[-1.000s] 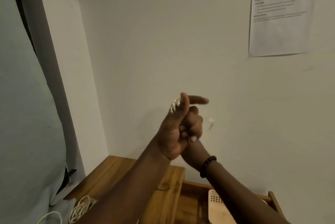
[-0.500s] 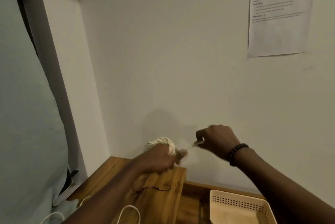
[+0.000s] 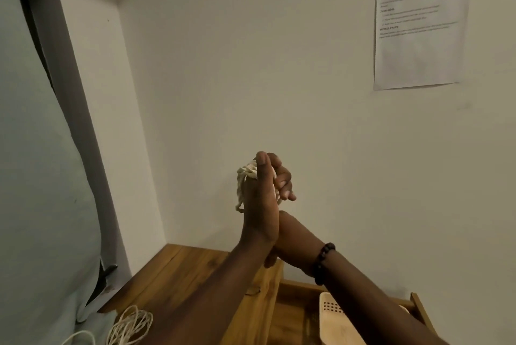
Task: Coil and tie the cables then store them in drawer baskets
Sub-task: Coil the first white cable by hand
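One coiled cable (image 3: pixel 245 177) behind left-hand (image 3: pixel 259 205) grip

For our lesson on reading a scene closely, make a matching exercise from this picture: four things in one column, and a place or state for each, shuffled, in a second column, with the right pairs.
Things
1. white cable bundle
2. beaded bracelet
3. printed sheet
4. cream basket

Places or states
A. fixed high up on the wall, at the right
B. down in the open wooden drawer, holes in its side
C. held up in front of the wall, gripped in the left hand
D. worn round the right wrist

Pairs: 1-C, 2-D, 3-A, 4-B
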